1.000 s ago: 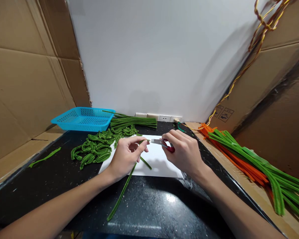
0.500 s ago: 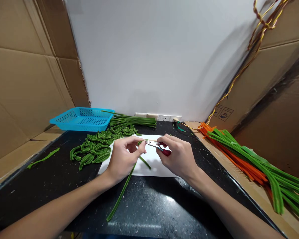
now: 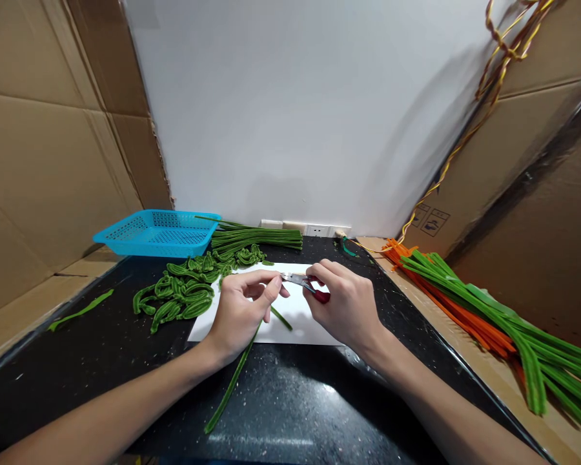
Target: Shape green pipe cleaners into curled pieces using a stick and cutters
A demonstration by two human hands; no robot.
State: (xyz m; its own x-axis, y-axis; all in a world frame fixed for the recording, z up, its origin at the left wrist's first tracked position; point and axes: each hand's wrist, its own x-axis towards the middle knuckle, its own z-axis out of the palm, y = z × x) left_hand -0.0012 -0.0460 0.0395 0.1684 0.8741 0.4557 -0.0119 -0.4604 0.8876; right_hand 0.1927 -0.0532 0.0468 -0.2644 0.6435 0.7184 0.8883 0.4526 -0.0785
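My left hand (image 3: 242, 309) pinches a long green pipe cleaner (image 3: 232, 384) that trails back toward me over the black tabletop (image 3: 101, 349). In my right hand (image 3: 345, 305) is a small pair of red-handled scissors (image 3: 306, 284), its metal blades meeting the pipe cleaner's upper end at my left fingertips. Both hands hover over a white sheet (image 3: 300, 310). A short green cut piece (image 3: 281, 318) lies on the sheet below my left fingers. Left of the sheet sits a pile of curled green pieces (image 3: 181, 292).
A blue plastic basket (image 3: 157, 232) stands at the back left, a bundle of straight green pipe cleaners (image 3: 256, 236) beside it. Orange and green pipe cleaners (image 3: 469, 300) lie on cardboard at the right. One green strip (image 3: 80, 310) lies at the left edge. Cardboard walls flank both sides.
Both hands have drifted slightly left and closer together. The scissor blades have moved up to the pipe cleaner's tip at my left fingertips.
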